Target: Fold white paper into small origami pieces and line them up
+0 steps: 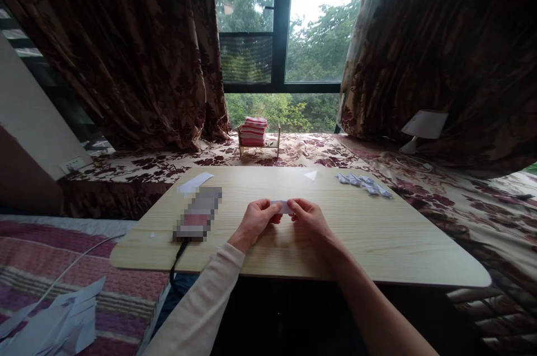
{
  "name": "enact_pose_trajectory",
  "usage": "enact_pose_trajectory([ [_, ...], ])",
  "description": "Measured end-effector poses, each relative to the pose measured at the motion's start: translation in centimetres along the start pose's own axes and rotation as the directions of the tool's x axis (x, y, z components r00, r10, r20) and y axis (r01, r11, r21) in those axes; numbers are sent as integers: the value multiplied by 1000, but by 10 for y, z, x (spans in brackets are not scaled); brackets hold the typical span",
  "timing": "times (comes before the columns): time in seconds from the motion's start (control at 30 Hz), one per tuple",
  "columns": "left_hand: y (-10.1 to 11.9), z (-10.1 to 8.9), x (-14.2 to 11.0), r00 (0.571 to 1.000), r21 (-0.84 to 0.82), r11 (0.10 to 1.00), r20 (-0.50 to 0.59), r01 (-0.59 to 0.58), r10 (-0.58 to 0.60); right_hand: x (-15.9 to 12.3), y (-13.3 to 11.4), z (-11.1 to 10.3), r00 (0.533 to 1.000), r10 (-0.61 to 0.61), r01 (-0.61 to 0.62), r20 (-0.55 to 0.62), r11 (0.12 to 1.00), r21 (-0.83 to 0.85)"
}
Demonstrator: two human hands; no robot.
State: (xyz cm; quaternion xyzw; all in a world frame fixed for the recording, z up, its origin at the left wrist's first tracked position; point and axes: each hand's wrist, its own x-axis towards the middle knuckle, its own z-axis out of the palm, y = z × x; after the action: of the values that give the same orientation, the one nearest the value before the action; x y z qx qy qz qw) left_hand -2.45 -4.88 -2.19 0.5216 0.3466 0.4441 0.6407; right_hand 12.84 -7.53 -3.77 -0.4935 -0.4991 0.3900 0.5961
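Note:
Both of my hands meet over the middle of a light wooden table [377,244]. My left hand [257,219] and my right hand [309,219] pinch a small folded piece of white paper [282,206] between thumbs and fingertips, just above the tabletop. The fingers of both hands are curled closed on it. A cream sleeve covers my left forearm; my right forearm is bare.
A blurred-out flat object [198,214] with a dark cable lies at the table's left. A white paper strip [195,182], a small paper triangle [311,175] and several folded paper pieces [364,182] lie along the far edge. Paper scraps [54,319] sit on the striped bedding at lower left.

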Motion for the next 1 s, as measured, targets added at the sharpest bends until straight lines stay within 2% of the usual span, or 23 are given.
enact_pose_trajectory([
  [0.5, 0, -5, 3, 998, -143, 988, -33, 53, -58, -4, -5, 0, 999, 32, -31, -6, 999, 41],
  [1.0, -3, -5, 6, 998, -95, 995, -66, -17, 11, -4, -3, 1, 1000, -8, 8, 7, 1000, 1],
])
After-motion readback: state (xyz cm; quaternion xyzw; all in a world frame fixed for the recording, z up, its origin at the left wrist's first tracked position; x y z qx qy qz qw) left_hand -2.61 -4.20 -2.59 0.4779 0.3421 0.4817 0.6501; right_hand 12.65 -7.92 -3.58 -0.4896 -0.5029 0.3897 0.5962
